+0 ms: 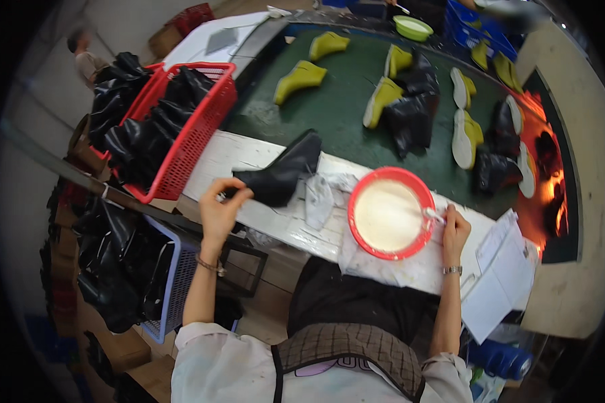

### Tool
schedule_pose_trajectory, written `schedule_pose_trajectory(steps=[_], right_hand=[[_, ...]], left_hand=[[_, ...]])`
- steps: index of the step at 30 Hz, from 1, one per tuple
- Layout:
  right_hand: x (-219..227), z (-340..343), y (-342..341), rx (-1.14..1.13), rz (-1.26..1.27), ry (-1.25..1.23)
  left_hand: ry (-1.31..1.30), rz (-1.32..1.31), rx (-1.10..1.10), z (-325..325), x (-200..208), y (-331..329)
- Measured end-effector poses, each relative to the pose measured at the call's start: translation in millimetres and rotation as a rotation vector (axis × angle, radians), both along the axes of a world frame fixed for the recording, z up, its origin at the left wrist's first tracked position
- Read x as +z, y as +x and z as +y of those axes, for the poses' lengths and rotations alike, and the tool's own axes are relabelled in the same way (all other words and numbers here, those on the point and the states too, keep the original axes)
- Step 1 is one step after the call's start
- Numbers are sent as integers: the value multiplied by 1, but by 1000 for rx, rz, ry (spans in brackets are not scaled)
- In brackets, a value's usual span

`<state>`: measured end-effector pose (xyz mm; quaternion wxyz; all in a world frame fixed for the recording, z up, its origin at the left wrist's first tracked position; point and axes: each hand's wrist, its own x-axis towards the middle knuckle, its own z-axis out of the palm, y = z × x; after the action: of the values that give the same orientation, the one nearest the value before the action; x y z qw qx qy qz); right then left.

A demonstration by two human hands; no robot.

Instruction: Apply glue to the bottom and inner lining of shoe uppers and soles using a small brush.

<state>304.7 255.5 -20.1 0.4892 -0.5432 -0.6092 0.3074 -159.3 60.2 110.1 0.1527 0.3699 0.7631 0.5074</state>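
A black ankle boot (282,176) lies on its side on the white bench strip, its shaft pointing to the far right. My left hand (220,209) is at its toe end, with thumb and forefinger closed round the tip. In front of my right side stands a red bowl (351,225) of creamy white liquid (387,213). My right hand (456,232) grips the white handle of a brush (434,215) at the bowl's right rim; the brush's working end is hard to make out. Between boot and bowl lies a crumpled whitish cloth (319,201).
Beyond the bench, a green conveyor belt (255,119) carries yellow-green shoe parts (301,80) and black boots (410,121) toward a glowing orange heater (551,181). Black boots fill a red basket (198,144) and a lilac crate (176,282) at left. Papers (501,282) lie at right.
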Motion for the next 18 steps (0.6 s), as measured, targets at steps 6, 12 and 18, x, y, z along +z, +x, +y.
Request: schedule_pose_trajectory(steps=[6, 12, 18], right_hand=[[44, -34, 19, 50, 50, -225], [76, -45, -18, 113, -48, -68], [104, -55, -35, 120, -6, -30]], left_hand=[[-362, 595, 8, -24, -8, 15], [-296, 555, -337, 55, -69, -11], [-162, 17, -430, 62, -57, -2]])
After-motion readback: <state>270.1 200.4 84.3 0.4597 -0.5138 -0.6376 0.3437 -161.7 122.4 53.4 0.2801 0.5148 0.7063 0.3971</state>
